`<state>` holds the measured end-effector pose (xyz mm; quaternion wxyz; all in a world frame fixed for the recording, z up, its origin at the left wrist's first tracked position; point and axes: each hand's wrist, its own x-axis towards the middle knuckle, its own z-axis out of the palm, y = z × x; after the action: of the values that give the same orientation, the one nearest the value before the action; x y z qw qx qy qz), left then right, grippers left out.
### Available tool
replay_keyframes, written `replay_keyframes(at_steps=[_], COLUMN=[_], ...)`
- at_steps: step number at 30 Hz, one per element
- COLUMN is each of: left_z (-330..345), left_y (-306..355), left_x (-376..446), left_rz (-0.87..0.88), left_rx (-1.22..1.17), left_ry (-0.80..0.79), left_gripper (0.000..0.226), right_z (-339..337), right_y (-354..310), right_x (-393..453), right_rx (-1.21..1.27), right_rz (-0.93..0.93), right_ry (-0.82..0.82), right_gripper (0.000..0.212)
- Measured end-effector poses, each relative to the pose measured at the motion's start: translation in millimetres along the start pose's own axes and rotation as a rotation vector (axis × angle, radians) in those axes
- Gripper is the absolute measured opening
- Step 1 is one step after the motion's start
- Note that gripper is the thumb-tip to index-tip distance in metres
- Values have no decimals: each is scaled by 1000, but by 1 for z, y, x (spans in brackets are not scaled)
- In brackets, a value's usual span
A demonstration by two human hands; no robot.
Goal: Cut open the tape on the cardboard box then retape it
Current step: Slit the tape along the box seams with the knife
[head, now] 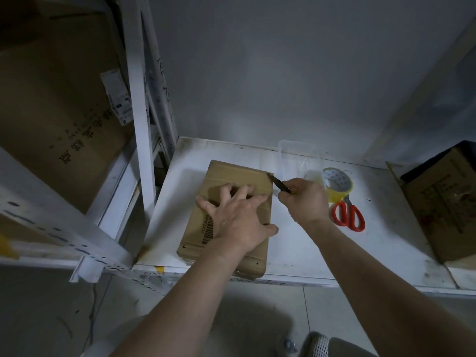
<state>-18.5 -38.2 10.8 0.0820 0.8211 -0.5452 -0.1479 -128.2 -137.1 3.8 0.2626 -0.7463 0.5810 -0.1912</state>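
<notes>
A flat brown cardboard box (pixel 239 173) lies on the white shelf (pixel 309 243), its near end at the shelf's front edge. My left hand (pixel 237 217) presses flat on the box top with fingers spread and the thumb at the right edge. My right hand (pixel 304 199) grips a dark knife (pixel 279 183), whose tip touches the box's far right corner. A roll of yellow tape (pixel 337 185) stands just right of my right hand.
Red-handled scissors (pixel 349 215) lie on the shelf right of my right wrist. A clear plastic container (pixel 298 161) stands behind the tape. Another cardboard box (pixel 443 202) sits at the shelf's right end. A shelf post (pixel 140 140) and large box (pixel 56 106) stand left.
</notes>
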Motion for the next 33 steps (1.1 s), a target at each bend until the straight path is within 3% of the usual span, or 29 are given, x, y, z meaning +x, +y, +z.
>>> replay_keyframes(at_steps=[3,8,12,21,25,28,31,33], left_z=[-1,-7,-10,-13,-22,-33,-38,-38], left_y=[1,8,10,13,-9,-31,-55,-66], left_x=[-3,-2,-2,8,18,27,33,34], left_rz=[22,31,37,-28,-254,-355,-379,-371], left_rx=[6,34,40,-15,-143,-210,-375,-517], left_ry=[-12,-52,-31,97,215,134,89,70], left_gripper=[70,67,64,71,67,51,29,26], right_z=[5,-38,-38,-32,-23,-6,12,23], right_y=[3,-23,-4,13,-7,-35,-60,-71], right_x=[-11,16,27,41,30,18,13,12], right_rx=[123,202,-12,-78,-29,82,-61,-175], right_rz=[42,29,132,288,84,-120,-319,-360], right_ry=[33,234,190,75,59,11,-68,-101], right_gripper=[15,19,13,13,11,26,31,33])
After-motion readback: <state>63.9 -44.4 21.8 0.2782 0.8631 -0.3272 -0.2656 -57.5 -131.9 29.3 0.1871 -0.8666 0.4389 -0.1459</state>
